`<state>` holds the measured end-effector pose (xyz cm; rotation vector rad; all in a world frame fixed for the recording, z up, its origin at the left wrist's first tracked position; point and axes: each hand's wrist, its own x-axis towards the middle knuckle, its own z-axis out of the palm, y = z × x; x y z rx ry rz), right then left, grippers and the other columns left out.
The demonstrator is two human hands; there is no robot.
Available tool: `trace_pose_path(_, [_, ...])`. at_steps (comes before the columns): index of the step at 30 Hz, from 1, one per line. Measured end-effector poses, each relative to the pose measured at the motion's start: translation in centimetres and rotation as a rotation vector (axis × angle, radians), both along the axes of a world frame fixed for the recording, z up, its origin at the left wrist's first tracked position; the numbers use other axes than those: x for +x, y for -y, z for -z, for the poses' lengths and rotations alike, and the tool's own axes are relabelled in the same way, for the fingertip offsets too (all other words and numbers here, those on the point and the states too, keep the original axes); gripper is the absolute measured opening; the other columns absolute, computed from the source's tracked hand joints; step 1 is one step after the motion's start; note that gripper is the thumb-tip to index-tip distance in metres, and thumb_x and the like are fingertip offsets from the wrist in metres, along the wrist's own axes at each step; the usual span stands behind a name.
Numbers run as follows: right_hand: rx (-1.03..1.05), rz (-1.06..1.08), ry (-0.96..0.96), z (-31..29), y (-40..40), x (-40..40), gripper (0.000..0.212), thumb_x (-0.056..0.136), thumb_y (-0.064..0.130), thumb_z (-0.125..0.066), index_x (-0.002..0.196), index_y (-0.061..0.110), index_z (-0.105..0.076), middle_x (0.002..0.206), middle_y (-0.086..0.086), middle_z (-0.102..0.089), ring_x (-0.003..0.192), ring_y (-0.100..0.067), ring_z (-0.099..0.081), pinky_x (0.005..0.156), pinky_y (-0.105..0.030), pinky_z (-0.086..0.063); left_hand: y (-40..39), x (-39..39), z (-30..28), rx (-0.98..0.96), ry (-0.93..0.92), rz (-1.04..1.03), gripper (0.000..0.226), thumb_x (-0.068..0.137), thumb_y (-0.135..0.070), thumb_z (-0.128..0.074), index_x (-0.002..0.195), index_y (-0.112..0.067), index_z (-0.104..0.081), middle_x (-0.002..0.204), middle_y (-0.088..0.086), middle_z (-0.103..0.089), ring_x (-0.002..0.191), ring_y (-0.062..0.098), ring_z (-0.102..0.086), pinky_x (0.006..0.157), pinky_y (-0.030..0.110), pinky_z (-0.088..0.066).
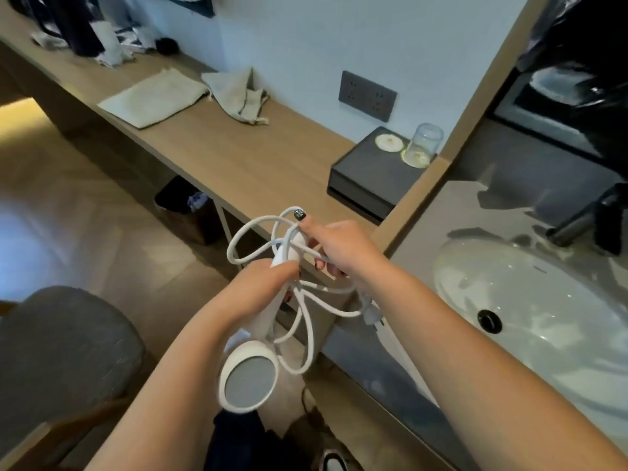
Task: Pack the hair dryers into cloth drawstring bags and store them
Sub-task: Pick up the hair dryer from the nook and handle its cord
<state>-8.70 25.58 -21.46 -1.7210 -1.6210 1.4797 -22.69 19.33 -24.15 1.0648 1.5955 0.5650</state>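
In front of the wooden counter (238,158), both hands hold a white hair dryer (253,362) in mid-air, clear of every surface. The left hand (261,283) grips the handle with curled fingers. The dryer's long axis runs from that grip down and toward the person, ending at the round grey-faced head. The right hand (339,249) pinches the white cord (306,321), index finger extended, other fingers curled round the strands. The cord hangs in loose loops above and below the hands; the plug (370,316) dangles under the right wrist.

Two cloth drawstring bags (190,96) lie well apart from the hands, far back on the counter and to the left, so the left hand is judged nearer. Coiling appears unfinished.

The left hand hides the middle of the handle. Whether the bag mouths are open cannot be told.
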Motion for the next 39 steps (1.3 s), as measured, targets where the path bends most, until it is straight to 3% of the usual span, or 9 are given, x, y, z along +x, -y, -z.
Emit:
trace_pose_path(4, [-0.029,0.082,-0.07,1.0,-4.2,-5.4,0.048,0.092,0.056,-0.05,0.079,0.015,-0.073,0.048,0.001,-0.051,0.04,-0.013,-0.04,0.044,-0.025,-0.031,-5.1,-6.0,0.0,0.024,-0.085,0.145,0.019,0.084,-0.032,-0.063,0.085,-0.013,-0.063,0.085,0.006,-0.066,0.075,0.019,-0.059,0.07,0.031,-0.05])
trace_pose_path(8, [-0.057,0.179,-0.164,1.8,-8.0,-9.5,0.044,0.092,0.054,-0.051,0.072,0.02,-0.072,0.048,0.001,-0.049,0.04,-0.013,-0.036,0.044,-0.024,-0.029,-10.3,-11.0,0.1,0.044,-0.248,0.357,0.055,0.06,-0.055,-0.082,0.094,-0.013,-0.069,0.087,0.005,-0.074,0.082,0.022,-0.07,0.08,0.041,-0.059])
trace_pose_path(12, [-0.07,0.294,-0.21,2.4,-11.4,-10.9,0.045,0.092,0.054,-0.053,0.076,0.017,-0.073,0.049,-0.002,-0.05,0.039,-0.013,-0.036,0.043,-0.023,-0.029,-15.7,-13.3,0.2,0.056,-0.391,0.503,0.049,0.063,-0.059,-0.081,0.086,-0.018,-0.064,0.082,0.0,-0.069,0.075,0.018,-0.066,0.076,0.038,-0.059])
trace_pose_path(18, [-0.107,0.453,-0.33,3.8,-18.5,-10.3,0.029,0.09,0.042,-0.063,0.083,0.017,-0.076,0.052,-0.002,-0.055,0.042,-0.013,-0.038,0.044,-0.023,-0.032,-24.8,-13.5,1.2,0.051,-0.532,0.628,0.057,0.064,-0.057,-0.081,0.095,-0.016,-0.057,0.088,0.002,-0.064,0.077,0.019,-0.063,0.07,0.035,-0.056])
trace_pose_path(20, [-0.146,0.473,-0.399,4.3,-21.0,-9.6,0.024,0.09,0.035,-0.066,0.083,0.015,-0.076,0.057,-0.003,-0.058,0.044,-0.013,-0.04,0.043,-0.022,-0.034,-28.1,-13.3,1.3,0.089,-0.617,0.678,0.054,0.067,-0.054,-0.081,0.092,-0.017,-0.051,0.084,-0.001,-0.055,0.075,0.016,-0.054,0.063,0.029,-0.047])
trace_pose_path(24, [-0.184,0.443,-0.455,5.5,-25.3,-8.1,0.018,0.088,0.027,-0.068,0.091,0.012,-0.076,0.066,-0.002,-0.059,0.049,-0.013,-0.043,0.046,-0.024,-0.037,-34.3,-13.3,2.5,0.139,-0.712,0.81,0.075,0.063,-0.056,-0.083,0.12,-0.016,-0.054,0.115,0.002,-0.061,0.099,0.02,-0.056,0.082,0.033,-0.049])
trace_pose_path(29, [-0.111,0.505,-0.404,5.4,-29.5,-8.3,0.007,0.084,0.019,-0.073,0.089,0.014,-0.076,0.074,0.002,-0.068,0.061,-0.011,-0.051,0.06,-0.026,-0.043,-40.3,-13.1,3.5,0.235,-0.804,0.838,0.078,0.06,-0.053,-0.086,0.122,-0.017,-0.056,0.116,0.006,-0.065,0.099,0.026,-0.062,0.081,0.038,-0.053])
trace_pose_path(33, [-0.035,0.576,-0.347,5.6,-32.4,-8.2,0.007,0.083,0.029,-0.074,0.085,0.023,-0.078,0.083,0.003,-0.073,0.069,-0.016,-0.052,0.074,-0.03,-0.047,-44.6,-12.4,4.2,0.266,-0.823,0.906,0.07,0.061,-0.054,-0.085,0.113,-0.016,-0.057,0.111,0.007,-0.066,0.091,0.025,-0.06,0.08,0.037,-0.052])
trace_pose_path(39, [-0.015,0.757,-0.348,7.8,-36.3,-9.1,0.006,0.088,0.028,-0.069,0.089,0.025,-0.074,0.093,0.0,-0.075,0.077,-0.019,-0.059,0.079,-0.034,-0.049,-51.1,-11.4,5.9,0.328,-0.894,1.017,0.059,0.063,-0.054,-0.084,0.099,-0.019,-0.054,0.105,0.006,-0.066,0.082,0.023,-0.057,0.077,0.039,-0.055])
